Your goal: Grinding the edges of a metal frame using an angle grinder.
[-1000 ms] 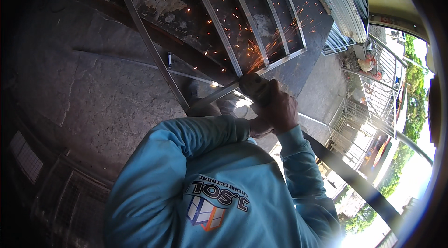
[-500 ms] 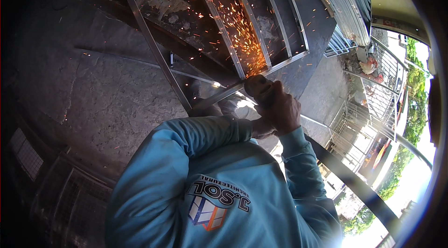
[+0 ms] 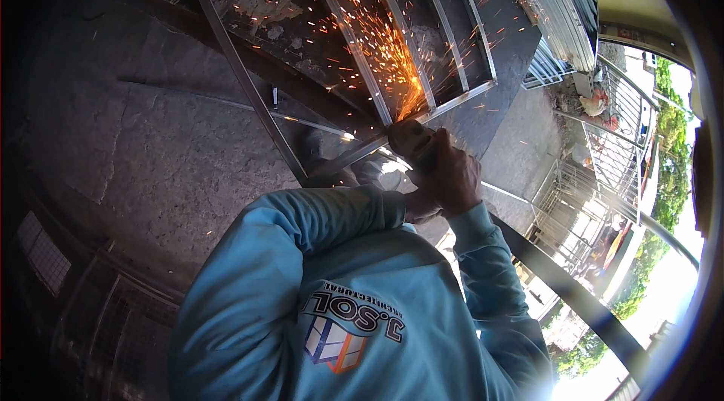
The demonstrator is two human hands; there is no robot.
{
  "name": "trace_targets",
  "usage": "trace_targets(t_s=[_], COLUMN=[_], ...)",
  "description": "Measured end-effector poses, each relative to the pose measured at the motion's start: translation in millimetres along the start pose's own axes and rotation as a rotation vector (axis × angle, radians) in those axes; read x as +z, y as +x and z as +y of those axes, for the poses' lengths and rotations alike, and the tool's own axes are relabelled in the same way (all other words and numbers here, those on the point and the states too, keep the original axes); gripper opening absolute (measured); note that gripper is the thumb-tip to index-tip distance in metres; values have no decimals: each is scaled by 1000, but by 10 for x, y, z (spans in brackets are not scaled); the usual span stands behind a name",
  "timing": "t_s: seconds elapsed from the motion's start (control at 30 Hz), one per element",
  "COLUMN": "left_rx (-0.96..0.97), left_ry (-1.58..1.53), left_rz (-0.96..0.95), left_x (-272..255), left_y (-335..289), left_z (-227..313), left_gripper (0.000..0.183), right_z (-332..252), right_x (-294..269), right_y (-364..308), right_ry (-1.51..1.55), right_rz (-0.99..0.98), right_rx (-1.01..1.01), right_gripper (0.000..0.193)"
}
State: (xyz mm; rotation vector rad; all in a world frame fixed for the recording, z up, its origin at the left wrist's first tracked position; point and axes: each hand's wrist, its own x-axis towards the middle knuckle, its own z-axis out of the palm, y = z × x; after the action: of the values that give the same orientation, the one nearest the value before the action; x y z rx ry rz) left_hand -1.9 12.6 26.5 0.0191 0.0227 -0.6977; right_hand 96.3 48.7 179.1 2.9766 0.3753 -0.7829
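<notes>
An angle grinder (image 3: 411,141) meets the near rail of a silver metal frame (image 3: 368,150), throwing a spray of orange sparks (image 3: 400,69) up and away between the bars. My right hand (image 3: 458,178) is wrapped round the grinder's body, just behind its round head. Close below and to the left, my left hand (image 3: 422,207) is closed at the rear of the grinder; its fingers are mostly hidden by the right hand and wrist. The grinder's disc cannot be made out behind its head and the glare.
Under the frame lies a dark sheet-topped surface (image 3: 490,118). Concrete floor (image 3: 173,144) spreads to the left. Corrugated sheets (image 3: 554,1) lean at the far right, with a chicken (image 3: 596,103) near metal railings (image 3: 626,92). A dark bar (image 3: 566,288) slants across the lower right.
The grinder and both hands have shifted very slightly left in the view, along with the frame. The sparks now fan out more widely and glow brighter near the rail.
</notes>
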Motion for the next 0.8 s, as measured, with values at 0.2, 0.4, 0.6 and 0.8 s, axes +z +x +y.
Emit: trace_targets(t_s=[0.2,0.4,0.6,0.8], left_rx=[-13,-87,-107,-46], left_ry=[34,45,154,163], left_rz=[80,-128,-18,15], left_x=[142,-215,203,244], left_y=[-107,-92,-202,-176], left_z=[129,-2,343,339], left_gripper=[9,27,28,20], right_z=[-16,-30,-27,-5], right_x=[11,33,50,45], right_y=[-39,-54,-43,-44], right_ry=[2,-3,14,35], right_rz=[19,12,8,20], right_rx=[-28,-2,-3,15], right_gripper=[65,65,68,70])
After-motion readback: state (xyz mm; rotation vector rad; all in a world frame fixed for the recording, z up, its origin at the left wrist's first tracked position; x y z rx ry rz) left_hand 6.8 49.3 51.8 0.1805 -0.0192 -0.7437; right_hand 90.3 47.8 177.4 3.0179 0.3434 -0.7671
